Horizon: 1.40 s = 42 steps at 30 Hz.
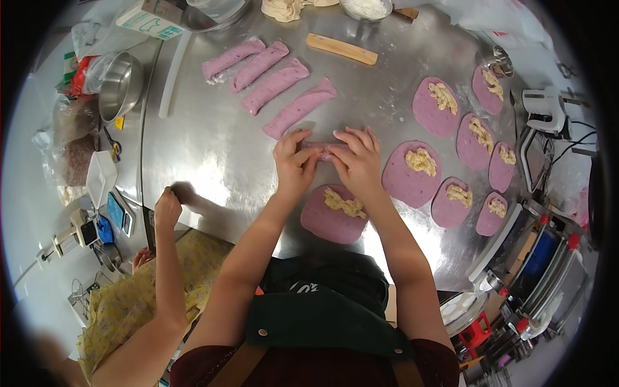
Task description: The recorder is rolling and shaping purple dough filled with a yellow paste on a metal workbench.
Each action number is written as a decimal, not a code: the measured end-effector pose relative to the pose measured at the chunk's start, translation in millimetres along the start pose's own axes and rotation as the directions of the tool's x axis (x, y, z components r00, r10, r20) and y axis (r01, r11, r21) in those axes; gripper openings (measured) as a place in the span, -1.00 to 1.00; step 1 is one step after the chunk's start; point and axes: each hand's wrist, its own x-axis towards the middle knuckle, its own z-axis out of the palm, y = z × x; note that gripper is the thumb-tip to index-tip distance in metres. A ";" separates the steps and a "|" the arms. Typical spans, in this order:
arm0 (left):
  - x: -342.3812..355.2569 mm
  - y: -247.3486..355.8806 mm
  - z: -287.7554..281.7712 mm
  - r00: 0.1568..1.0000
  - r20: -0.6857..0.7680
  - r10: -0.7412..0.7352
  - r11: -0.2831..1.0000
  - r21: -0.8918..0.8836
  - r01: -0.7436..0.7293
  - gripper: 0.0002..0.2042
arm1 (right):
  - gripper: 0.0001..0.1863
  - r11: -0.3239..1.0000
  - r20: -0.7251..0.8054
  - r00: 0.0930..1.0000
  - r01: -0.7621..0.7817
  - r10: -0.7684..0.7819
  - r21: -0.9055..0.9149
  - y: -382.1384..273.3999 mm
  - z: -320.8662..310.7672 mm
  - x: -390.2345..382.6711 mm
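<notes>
Between my two hands lies a piece of purple dough (324, 152), mostly covered by my fingers. My left hand (296, 161) pinches its left part with thumb and fingertips. On the other side my right hand (354, 158) pinches it too, the thumbs nearly meeting. Just below my wrists is a flat purple dough round (325, 222) with a strip of pale yellow filling (345, 205). Beyond my left hand several closed purple dough rolls (300, 108) lie in a slanted row. To the right of my right hand several flat dough rounds (396, 174) bear the same filling.
A wooden stick (342, 49) and a bowl of white powder (365, 8) lie at the far side of the steel table (200, 142). At the left another person's hand (168, 206) rests near the table edge. A dough-rolling machine (535, 277) stands at right.
</notes>
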 end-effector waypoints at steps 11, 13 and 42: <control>-16.7 -11.0 -4.3 0.995 -0.064 -0.076 0.997 -0.023 0.075 -0.76 | -0.78 0.996 0.060 0.998 0.016 -0.011 -0.091 -13.5 9.4 9.6; -15.9 -10.4 -4.9 0.992 -0.097 -0.086 0.996 -0.048 0.081 -0.74 | -0.71 0.996 0.078 0.997 -0.006 0.014 -0.094 -21.3 4.2 15.7; -38.5 18.0 8.7 0.936 -0.116 -0.333 0.937 -0.153 0.314 -0.45 | -0.51 0.968 0.392 0.919 0.124 -0.029 -0.220 4.7 -6.7 10.0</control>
